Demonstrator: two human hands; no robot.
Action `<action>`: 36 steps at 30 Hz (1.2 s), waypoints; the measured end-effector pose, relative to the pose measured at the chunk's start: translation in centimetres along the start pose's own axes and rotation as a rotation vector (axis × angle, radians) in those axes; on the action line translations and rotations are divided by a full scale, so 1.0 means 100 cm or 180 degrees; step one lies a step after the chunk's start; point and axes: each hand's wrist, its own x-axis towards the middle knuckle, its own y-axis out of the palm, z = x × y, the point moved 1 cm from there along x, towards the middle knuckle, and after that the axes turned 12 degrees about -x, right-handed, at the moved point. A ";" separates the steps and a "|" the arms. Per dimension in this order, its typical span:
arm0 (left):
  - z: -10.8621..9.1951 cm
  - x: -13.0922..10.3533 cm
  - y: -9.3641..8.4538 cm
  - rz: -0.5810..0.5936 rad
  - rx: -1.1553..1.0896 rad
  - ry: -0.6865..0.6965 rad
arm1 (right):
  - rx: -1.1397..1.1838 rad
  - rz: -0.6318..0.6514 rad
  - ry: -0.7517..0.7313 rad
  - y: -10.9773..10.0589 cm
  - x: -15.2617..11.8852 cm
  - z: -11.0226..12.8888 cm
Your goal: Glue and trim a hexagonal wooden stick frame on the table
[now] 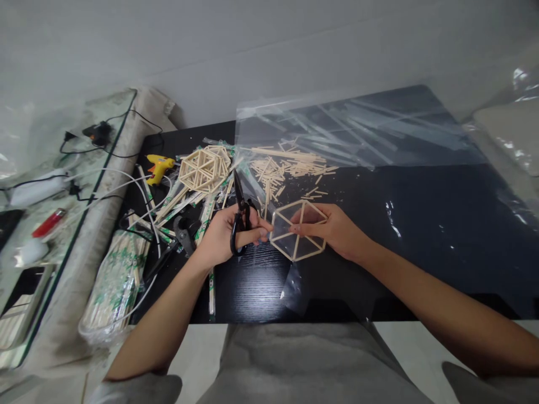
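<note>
A hexagonal frame of pale wooden sticks (pixel 296 247), with spokes meeting in its middle, is held tilted above the black table. My right hand (pixel 332 227) pinches it from the right, thumb near the centre. Black-handled scissors (pixel 238 216) hang on my left hand (pixel 225 233), blades pointing up and away from me; its fingertips are at the frame's left edge. Beyond the frame lies a heap of short cut sticks (pixel 272 174). Several similar hexagonal frames (pixel 204 168) are stacked to the left of the heap.
A yellow glue gun (pixel 159 168) with a white cable lies at the back left. Near it are pliers (pixel 184 235) and bags of wrapped sticks (pixel 113 280). Clear plastic sheeting (pixel 357 134) covers the table's right part. A glass table (pixel 105 120) with a red lighter (pixel 49 223) stands left.
</note>
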 end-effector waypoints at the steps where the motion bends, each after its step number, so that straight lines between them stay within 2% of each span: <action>1: 0.000 0.000 0.001 -0.0018 0.0043 0.0050 | 0.0014 0.0021 0.0008 0.000 0.000 0.000; 5: -0.001 0.000 0.001 -0.0178 0.0704 0.0391 | 0.0028 0.0012 -0.0067 0.000 0.000 0.001; 9: -0.006 0.002 -0.010 -0.0780 0.2374 0.0828 | 0.0117 -0.0208 -0.0179 -0.004 0.001 0.001; 11: -0.008 0.002 -0.015 -0.0969 0.3263 0.0885 | 0.0206 -0.0344 -0.0222 -0.008 0.002 0.001; 13: -0.011 0.002 -0.017 -0.0960 0.3894 0.0838 | 0.0311 -0.0451 -0.0244 -0.011 0.003 0.001; 15: -0.013 0.002 -0.017 -0.0866 0.4205 0.0780 | 0.0436 -0.0502 -0.0216 -0.013 0.004 0.003; 21: -0.013 0.000 -0.011 -0.0792 0.4412 0.0656 | 0.0917 -0.0417 0.0034 -0.012 0.005 0.006; 28: -0.009 0.004 -0.013 -0.0831 0.4624 0.0484 | 0.1028 -0.0126 0.0102 -0.012 0.004 0.006; 32: -0.008 0.005 -0.016 -0.0740 0.4498 0.0581 | 0.1077 0.0097 0.0176 -0.011 0.003 0.009; 36: -0.008 0.004 -0.016 -0.0486 0.4145 0.0834 | 0.1055 0.0096 0.0227 -0.010 0.004 0.010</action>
